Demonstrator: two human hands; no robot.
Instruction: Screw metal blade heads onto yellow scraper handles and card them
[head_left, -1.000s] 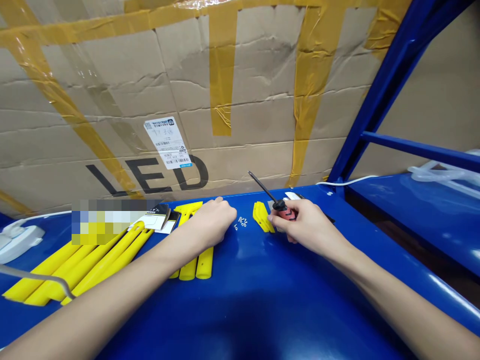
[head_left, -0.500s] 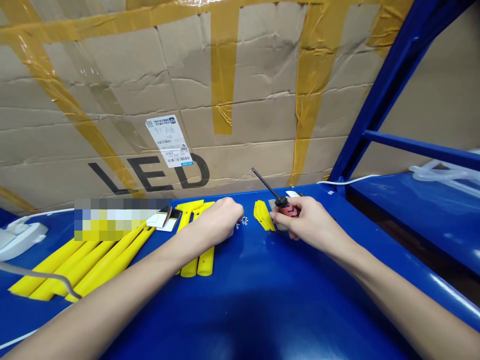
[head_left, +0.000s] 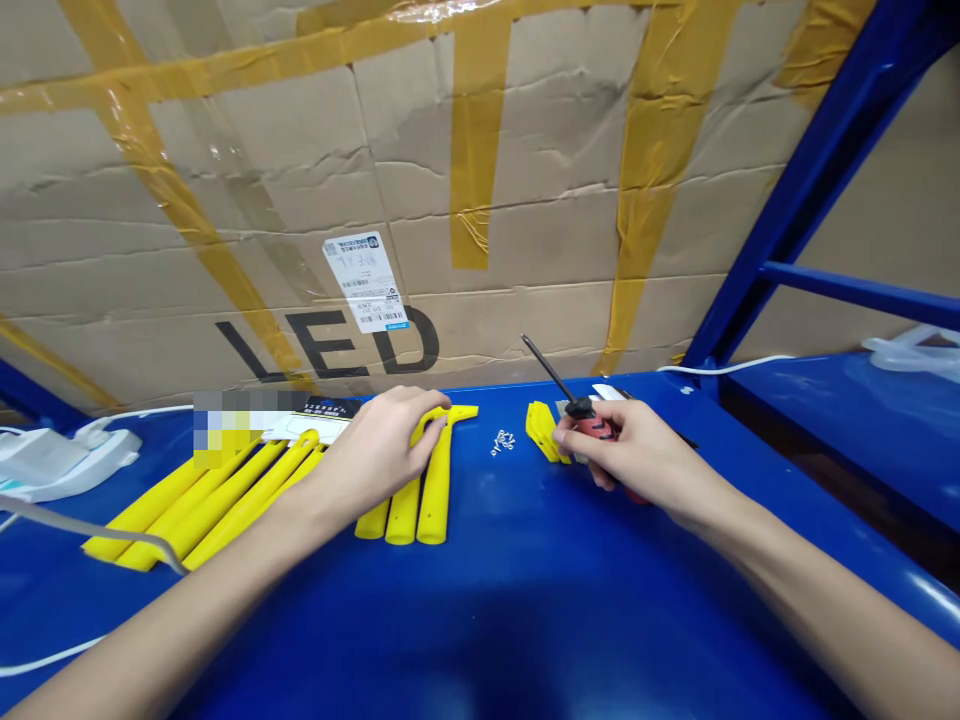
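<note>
My right hand (head_left: 619, 440) is closed round the red and black handle of a screwdriver (head_left: 553, 370), whose dark shaft points up and left. Under and beside those fingers lie small flat yellow pieces with holes (head_left: 541, 430) and part of a grey plate. My left hand (head_left: 394, 435) is over the upper ends of several yellow tubular handles (head_left: 433, 495). Its thumb and forefinger are apart at the top of the handles, with yellow showing between them; the other fingers are partly hidden. A little pile of silver screws (head_left: 502, 441) sits between my hands.
Longer yellow pieces (head_left: 232, 500) with printed cards lie at the left, near a white power strip (head_left: 75, 465) and a grey cable. A large taped cardboard box (head_left: 540, 220) stands behind the blue table (head_left: 517, 600). A blue metal frame (head_left: 787, 200) rises at the right.
My left hand has moved left from the screws to the yellow handles, and its fist has loosened. The screwdriver stays in my right hand. The view has shifted slightly left.
</note>
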